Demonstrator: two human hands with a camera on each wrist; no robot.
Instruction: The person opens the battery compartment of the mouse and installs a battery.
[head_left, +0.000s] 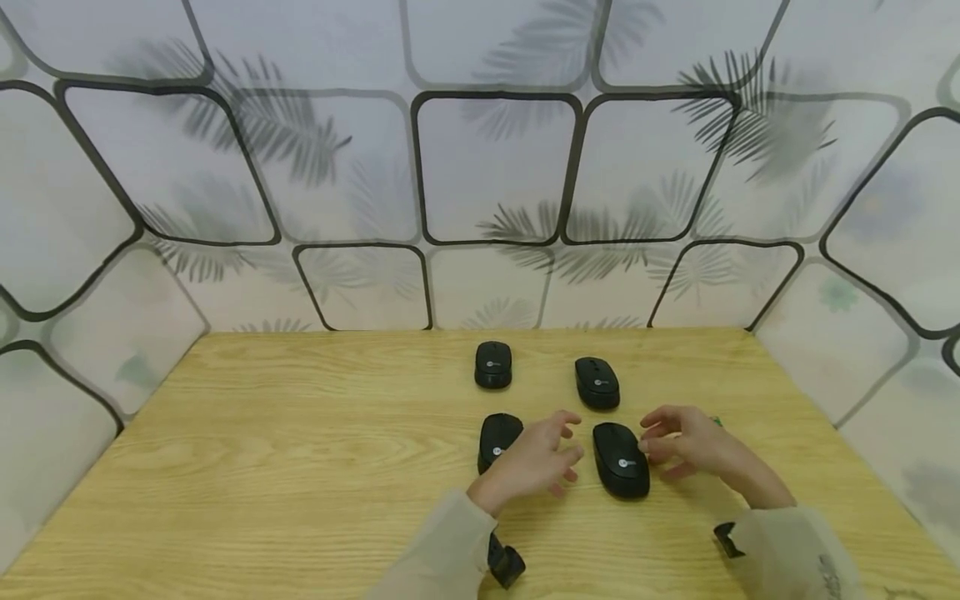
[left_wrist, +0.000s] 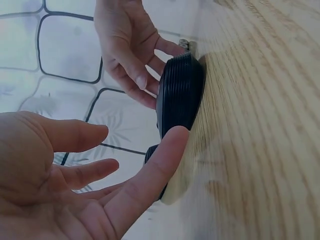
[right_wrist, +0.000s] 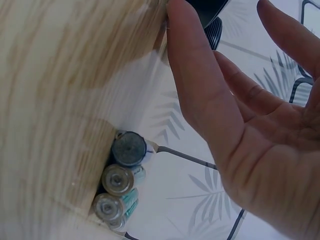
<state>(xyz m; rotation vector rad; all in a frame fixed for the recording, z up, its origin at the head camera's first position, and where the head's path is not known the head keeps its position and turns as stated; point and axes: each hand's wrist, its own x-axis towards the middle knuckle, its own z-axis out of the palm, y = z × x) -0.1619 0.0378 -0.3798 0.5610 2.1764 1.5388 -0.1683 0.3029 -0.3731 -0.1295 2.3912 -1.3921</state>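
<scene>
On the wood-grain tabletop, the front-right black mouse lies with its long axis running roughly front to back, far end angled left — the right hand nearer, fingers parted, at its right edge, contact unclear; the left hand, loosely spread and empty, apart to its left.

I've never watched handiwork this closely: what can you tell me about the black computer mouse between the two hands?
The rounded black computer mouse, seemingly plastic, has a small pale logo on top and, in the left wrist view, fine ridges on one side. It lies flat, slightly turned, on the yellowish wood-grain table. The right hand is at its edge, contact unclear; the left hand stands apart.
</scene>
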